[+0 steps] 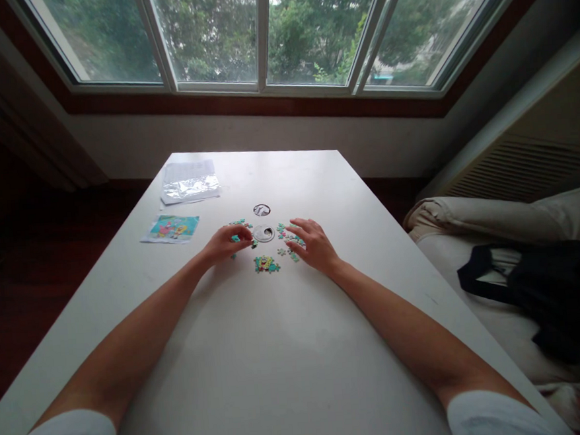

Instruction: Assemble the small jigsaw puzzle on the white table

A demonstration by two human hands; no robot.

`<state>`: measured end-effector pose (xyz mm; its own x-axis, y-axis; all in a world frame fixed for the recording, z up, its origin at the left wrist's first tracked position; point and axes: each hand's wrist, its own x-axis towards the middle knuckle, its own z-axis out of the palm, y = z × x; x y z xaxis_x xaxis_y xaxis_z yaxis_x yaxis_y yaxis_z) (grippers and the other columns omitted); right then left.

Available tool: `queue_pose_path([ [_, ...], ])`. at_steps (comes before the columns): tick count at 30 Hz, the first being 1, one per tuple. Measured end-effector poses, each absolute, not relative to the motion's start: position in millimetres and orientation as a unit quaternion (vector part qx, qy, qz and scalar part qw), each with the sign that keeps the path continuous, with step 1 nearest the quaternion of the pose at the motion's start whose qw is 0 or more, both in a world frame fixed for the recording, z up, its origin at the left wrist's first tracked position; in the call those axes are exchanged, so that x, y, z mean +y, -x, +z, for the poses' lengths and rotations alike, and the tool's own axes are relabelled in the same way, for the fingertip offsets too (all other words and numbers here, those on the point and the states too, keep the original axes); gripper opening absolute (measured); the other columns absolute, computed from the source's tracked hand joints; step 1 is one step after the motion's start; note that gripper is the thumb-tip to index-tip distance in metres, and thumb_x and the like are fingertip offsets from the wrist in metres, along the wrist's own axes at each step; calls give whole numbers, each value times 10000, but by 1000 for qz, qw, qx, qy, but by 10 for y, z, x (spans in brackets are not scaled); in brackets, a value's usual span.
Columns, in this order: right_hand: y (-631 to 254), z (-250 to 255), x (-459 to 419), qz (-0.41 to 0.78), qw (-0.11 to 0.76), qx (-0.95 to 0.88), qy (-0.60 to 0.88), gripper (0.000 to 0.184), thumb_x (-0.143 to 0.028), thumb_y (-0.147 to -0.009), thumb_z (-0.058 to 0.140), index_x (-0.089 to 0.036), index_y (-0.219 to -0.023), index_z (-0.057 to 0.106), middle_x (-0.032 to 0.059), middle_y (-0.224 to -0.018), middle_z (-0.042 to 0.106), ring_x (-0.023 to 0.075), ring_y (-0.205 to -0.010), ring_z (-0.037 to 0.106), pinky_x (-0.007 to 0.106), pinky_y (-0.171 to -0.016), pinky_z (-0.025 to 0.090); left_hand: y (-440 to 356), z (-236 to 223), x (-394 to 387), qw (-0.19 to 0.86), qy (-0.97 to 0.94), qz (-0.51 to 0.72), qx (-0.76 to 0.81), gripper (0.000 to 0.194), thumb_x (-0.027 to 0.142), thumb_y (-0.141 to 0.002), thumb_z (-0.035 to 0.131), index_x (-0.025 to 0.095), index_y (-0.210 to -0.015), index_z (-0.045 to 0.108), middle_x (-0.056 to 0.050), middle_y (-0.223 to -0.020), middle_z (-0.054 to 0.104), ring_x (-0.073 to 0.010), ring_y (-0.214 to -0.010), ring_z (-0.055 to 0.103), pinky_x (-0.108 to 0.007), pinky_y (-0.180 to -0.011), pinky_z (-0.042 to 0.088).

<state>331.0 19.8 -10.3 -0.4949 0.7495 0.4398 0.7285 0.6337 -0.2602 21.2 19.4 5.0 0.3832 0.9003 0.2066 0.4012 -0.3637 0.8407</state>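
Note:
A small joined section of jigsaw puzzle point(266, 264), with a yellow cartoon figure on it, lies flat on the white table point(279, 351). To its upper left, my left hand point(229, 243) is closed in a pinch on a small dark-green puzzle piece point(254, 244). My right hand point(315, 244) has its fingers apart, hovering over or touching loose puzzle pieces point(281, 231); its fingers partly cover them. More loose pieces point(238, 222) lie behind my left hand. Between the hands sits a round, clear-rimmed disc point(264, 233), and a second dark-rimmed disc point(262, 210) lies beyond it.
On the left of the table lies a picture sheet point(171, 228) with colourful cartoon figures. Behind it is a clear plastic bag point(191, 182) over white paper. A pale sofa point(451, 252) with dark cloth point(563, 284) stands at the right. The window is beyond the table's far edge.

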Motion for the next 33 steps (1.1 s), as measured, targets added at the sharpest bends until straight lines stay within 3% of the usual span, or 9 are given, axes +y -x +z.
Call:
queue_pose_path([
  [3, -3234, -21, 84, 25, 290, -891, 348, 323, -425, -1035, 484, -259, -1227, 683, 85, -1280, 684, 258, -1213, 576, 469, -1098, 406, -382, 32, 147, 357, -739, 373, 432, 274, 440, -838, 709, 171, -887, 721, -43, -855, 713, -175, -812, 634, -305, -765, 503],
  [6, -3140, 21, -28, 14, 296, -918, 262, 265, -346, -1035, 505, -248, -1219, 669, 73, -1155, 720, 239, -1087, 605, 437, -1001, 451, -493, 20, 108, 370, -735, 378, 425, 272, 443, -837, 712, 174, -880, 718, -47, -859, 722, -175, -805, 636, -305, -762, 497],
  [11, -3051, 38, -90, -28, 292, -934, 207, 245, -252, -1036, 490, -240, -1232, 635, 75, -1088, 718, 226, -1010, 604, 408, -901, 463, -593, 18, 41, 417, -715, 379, 414, 283, 449, -816, 732, 176, -886, 718, -37, -828, 717, -171, -786, 632, -301, -745, 491],
  [18, -3056, 47, -114, -54, 290, -939, 176, 180, -214, -1032, 490, -244, -1115, 647, 62, -1044, 712, 209, -989, 597, 385, -883, 466, -665, 20, -23, 464, -703, 367, 394, 230, 390, -813, 721, 173, -892, 713, -38, -836, 724, -173, -792, 649, -306, -761, 499],
  [21, -3057, 71, -137, -61, 306, -934, 177, 161, -202, -1027, 502, -234, -1096, 643, 62, -1037, 710, 209, -991, 592, 376, -879, 465, -631, 15, -23, 402, -751, 343, 396, 174, 341, -853, 644, 193, -912, 716, -37, -857, 735, -189, -836, 653, -324, -799, 500],
  [26, -3051, 81, -143, -57, 304, -933, 183, 134, -215, -1025, 502, -225, -1056, 632, 61, -984, 706, 206, -939, 586, 367, -844, 462, -523, 19, -10, 198, -874, 240, 372, 138, 302, -873, 634, 261, -910, 760, -35, -946, 733, -232, -977, 600, -404, -996, 408],
  [33, -2998, 13, -131, -36, 277, -947, 160, 148, -216, -1022, 483, -225, -986, 626, 56, -908, 677, 192, -883, 575, 345, -815, 460, -481, 40, 5, 150, -903, 205, 346, 172, 386, -896, 663, 285, -983, 772, -62, -1003, 689, -240, -1000, 572, -385, -981, 402],
])
